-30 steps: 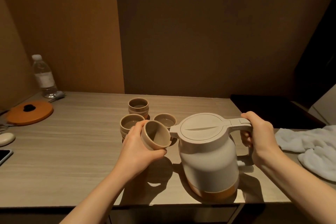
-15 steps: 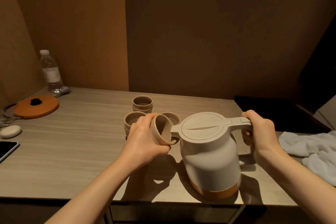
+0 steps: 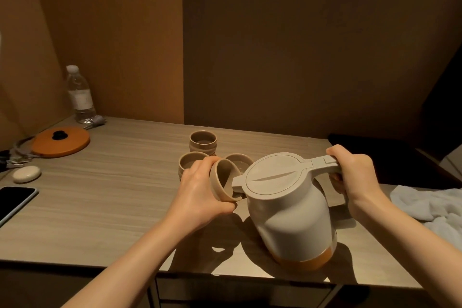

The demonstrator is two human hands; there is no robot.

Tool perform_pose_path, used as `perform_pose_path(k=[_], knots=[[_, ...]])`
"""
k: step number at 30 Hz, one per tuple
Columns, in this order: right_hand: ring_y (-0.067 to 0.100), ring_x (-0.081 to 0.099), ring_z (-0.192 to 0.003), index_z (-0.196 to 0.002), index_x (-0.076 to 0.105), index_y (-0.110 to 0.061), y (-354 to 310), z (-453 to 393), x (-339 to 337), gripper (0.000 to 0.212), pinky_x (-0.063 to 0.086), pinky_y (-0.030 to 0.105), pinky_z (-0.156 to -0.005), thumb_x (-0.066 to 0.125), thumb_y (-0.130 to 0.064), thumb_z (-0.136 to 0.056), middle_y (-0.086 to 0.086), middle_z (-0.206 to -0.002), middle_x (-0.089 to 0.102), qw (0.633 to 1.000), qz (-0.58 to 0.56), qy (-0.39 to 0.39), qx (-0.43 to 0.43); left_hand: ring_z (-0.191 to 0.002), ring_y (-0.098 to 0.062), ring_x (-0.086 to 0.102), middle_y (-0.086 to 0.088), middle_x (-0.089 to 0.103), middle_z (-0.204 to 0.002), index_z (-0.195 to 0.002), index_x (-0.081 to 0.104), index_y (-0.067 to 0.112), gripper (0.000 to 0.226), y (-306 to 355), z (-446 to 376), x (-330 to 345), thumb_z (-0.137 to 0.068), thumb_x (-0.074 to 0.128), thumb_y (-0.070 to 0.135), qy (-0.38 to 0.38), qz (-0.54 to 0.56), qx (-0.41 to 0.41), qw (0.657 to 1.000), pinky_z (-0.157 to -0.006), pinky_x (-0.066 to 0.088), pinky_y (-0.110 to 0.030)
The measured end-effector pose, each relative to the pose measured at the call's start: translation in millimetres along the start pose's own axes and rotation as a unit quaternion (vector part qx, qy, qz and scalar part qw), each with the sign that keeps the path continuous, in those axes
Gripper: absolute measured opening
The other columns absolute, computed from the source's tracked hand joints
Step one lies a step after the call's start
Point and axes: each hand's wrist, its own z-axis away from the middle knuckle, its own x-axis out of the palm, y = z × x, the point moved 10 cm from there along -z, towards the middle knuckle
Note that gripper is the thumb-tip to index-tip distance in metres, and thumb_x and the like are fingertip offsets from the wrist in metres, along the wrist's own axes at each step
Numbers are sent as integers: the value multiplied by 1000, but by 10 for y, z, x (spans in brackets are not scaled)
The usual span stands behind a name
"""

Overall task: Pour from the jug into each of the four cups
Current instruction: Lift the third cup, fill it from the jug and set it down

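Observation:
A cream jug [image 3: 292, 210] with an orange base is tipped to the left, its spout over the mouth of a beige cup [image 3: 223, 180]. My right hand [image 3: 355, 175] grips the jug's handle. My left hand [image 3: 202, 190] holds that cup tilted toward the spout, lifted off the table. Three more beige cups stand behind: one at the far middle [image 3: 202, 141], one at the left [image 3: 190, 165] partly behind my left hand, one at the right [image 3: 239, 161] partly behind the held cup.
On the wooden table [image 3: 112, 197], an orange round lid [image 3: 61, 141], a water bottle [image 3: 80, 95], a white pebble-shaped item [image 3: 26, 174] and a phone [image 3: 15, 201] lie at the left. A white towel [image 3: 430, 205] sits at the right edge.
The jug has tipped further left, so its base has lifted on one side. My left hand has turned the cup more steeply toward the spout.

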Motion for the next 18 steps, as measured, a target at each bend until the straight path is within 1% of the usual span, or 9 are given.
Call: perform_pose_path(k=[7, 10, 12, 15, 18], knots=[[18, 39, -56, -60, 54, 0, -111, 1, 114, 39, 31, 29, -54, 51, -22, -92, 13, -60, 47, 999, 41, -12, -25, -116, -13, 47, 11, 49, -124, -127, 41, 34, 93, -104, 42, -24, -48, 88, 42, 1, 7, -15, 1000, -89, 49, -30], [18, 39, -54, -58, 54, 1, -163, -5, 169, 40, 31, 30, -54, 51, -20, -92, 13, -57, 47, 998, 50, -19, -36, -116, -12, 48, 10, 50, -125, -128, 41, 32, 93, -143, 71, -40, -49, 89, 41, 5, 8, -21, 1000, -91, 49, -30], [18, 39, -52, -59, 55, 2, -187, -15, 203, 38, 30, 30, -53, 51, -19, -91, 13, -54, 46, 997, 55, -25, -41, -116, -11, 48, 11, 50, -125, -128, 42, 31, 93, -168, 91, -51, -49, 90, 41, 8, 14, -25, 1000, -90, 48, -28], [19, 39, -51, -64, 59, 7, -217, -31, 250, 38, 30, 31, -54, 51, -20, -90, 15, -56, 48, 996, 67, -32, -52, -114, -10, 48, 10, 51, -125, -128, 43, 30, 92, -198, 122, -59, -49, 90, 39, 13, 31, -30, 999, -89, 45, -25], [21, 42, -53, -68, 60, 14, -251, -41, 292, 43, 32, 34, -58, 49, -19, -92, 18, -59, 51, 993, 86, -36, -73, -113, -9, 49, 11, 52, -124, -127, 44, 30, 91, -221, 146, -63, -49, 91, 38, 19, 41, -34, 998, -89, 44, -24]])
